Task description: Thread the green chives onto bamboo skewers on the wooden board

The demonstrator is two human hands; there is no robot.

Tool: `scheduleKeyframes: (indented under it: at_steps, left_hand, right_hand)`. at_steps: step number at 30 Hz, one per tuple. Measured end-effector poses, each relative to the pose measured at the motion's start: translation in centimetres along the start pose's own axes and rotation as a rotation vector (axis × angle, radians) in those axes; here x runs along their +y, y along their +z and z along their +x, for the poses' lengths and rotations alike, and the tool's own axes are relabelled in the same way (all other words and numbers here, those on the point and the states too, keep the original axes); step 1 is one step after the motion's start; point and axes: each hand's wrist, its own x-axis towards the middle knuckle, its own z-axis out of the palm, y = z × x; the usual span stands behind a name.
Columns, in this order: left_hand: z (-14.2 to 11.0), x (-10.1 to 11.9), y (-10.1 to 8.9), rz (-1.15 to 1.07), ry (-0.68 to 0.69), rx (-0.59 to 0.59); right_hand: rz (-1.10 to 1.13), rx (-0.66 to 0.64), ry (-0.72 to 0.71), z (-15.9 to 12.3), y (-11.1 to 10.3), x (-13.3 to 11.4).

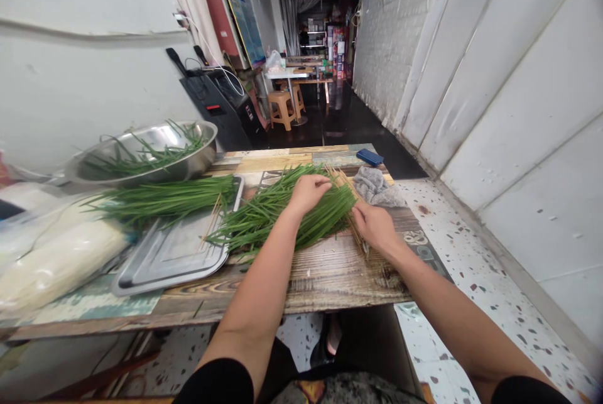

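Note:
A loose pile of green garlic chives (277, 215) lies across the wooden table in front of me. Over the middle of this pile, my left hand (309, 193) is closed, thumb and fingertips drawn together; anything small between them is too fine to make out. My right hand (375, 224) is at the right-hand ends of the stalks, its curled fingers closed against the chive tips. Thin bamboo skewers (362, 242) lie beside and partly under that hand. More chives (188, 198) rest in a neat bunch on a grey tray (174, 266), with a few skewers at its right side.
A steel bowl (200, 162) holding more chives stands at the back left. Plastic bags with pale contents (61, 253) lie at the left. A grey cloth (374, 185) and a dark blue box (370, 157) sit at the right far end of the table (339, 278).

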Motion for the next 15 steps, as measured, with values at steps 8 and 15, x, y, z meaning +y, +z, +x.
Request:
scheduleKeyframes:
  at_steps: [8, 15]
  left_hand:
    - [-0.07, 0.33, -0.03, 0.079, 0.005, -0.043]
    - [-0.02, 0.26, 0.19, 0.034, 0.001, -0.109]
  right_hand:
    - [-0.003, 0.028, -0.012, -0.11, 0.02, -0.04]
    - [-0.001, 0.011, -0.007, -0.08, -0.01, -0.05]
